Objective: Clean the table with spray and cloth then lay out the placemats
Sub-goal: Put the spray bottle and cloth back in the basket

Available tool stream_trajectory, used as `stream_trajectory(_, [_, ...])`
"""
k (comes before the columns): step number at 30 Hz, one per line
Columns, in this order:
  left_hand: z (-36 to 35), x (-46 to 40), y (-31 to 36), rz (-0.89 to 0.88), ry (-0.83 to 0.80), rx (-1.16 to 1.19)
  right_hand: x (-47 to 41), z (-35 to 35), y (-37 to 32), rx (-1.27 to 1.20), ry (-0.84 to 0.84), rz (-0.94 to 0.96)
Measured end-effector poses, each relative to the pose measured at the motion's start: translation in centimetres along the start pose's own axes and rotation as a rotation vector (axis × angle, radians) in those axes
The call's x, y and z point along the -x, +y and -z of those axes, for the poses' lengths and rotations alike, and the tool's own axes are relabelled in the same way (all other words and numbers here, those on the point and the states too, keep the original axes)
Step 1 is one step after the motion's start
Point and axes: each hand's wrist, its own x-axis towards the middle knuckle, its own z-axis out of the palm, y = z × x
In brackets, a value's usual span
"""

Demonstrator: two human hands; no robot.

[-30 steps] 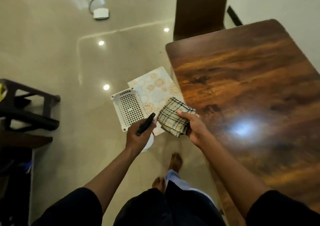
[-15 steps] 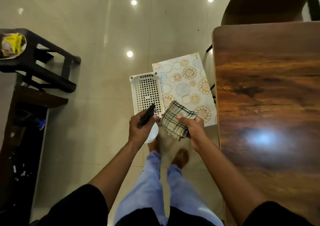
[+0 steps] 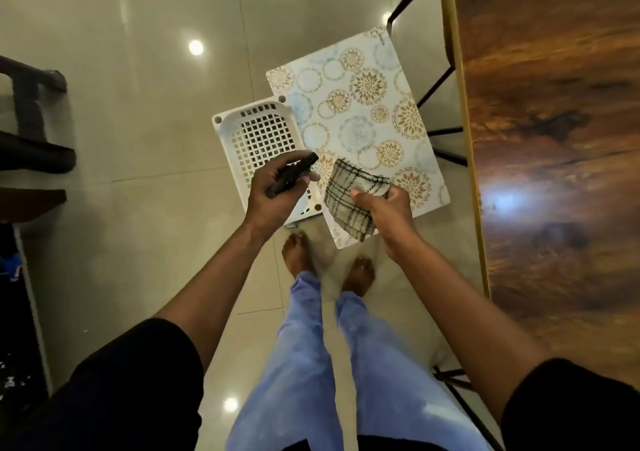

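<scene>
Head view: left hand [image 3: 273, 198] grips a black-headed spray bottle [image 3: 292, 175]; right hand [image 3: 384, 208] pinches a folded checked beige cloth [image 3: 346, 201] beside the glossy brown wooden bench [image 3: 554, 139], above floral placemats [image 3: 360, 111] on the floor.

The bench [image 3: 554, 139] at 3 o'clock is glossy dark wood. The cloth [image 3: 346, 201] is soft checked fabric. The basket [image 3: 256, 139] looks like white perforated plastic, the placemat [image 3: 363, 104] smooth and printed, the floor [image 3: 138, 104] polished tile.

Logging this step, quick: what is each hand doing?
Left hand: holding the spray bottle.
Right hand: holding the checked cloth.
</scene>
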Motion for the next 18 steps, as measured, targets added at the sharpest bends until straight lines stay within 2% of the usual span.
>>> stream_trajectory(12, [0.4, -3.3, -4.9, -0.076, -0.297, -0.023, -3.9, -0.9, 1.2, 0.047, -0.013, 0.059])
stream_trajectory(18, [0.7, -3.6, -6.2, -0.076, -0.343, -0.018, -4.5, -0.6, 1.1, 0.057, -0.028, 0.079])
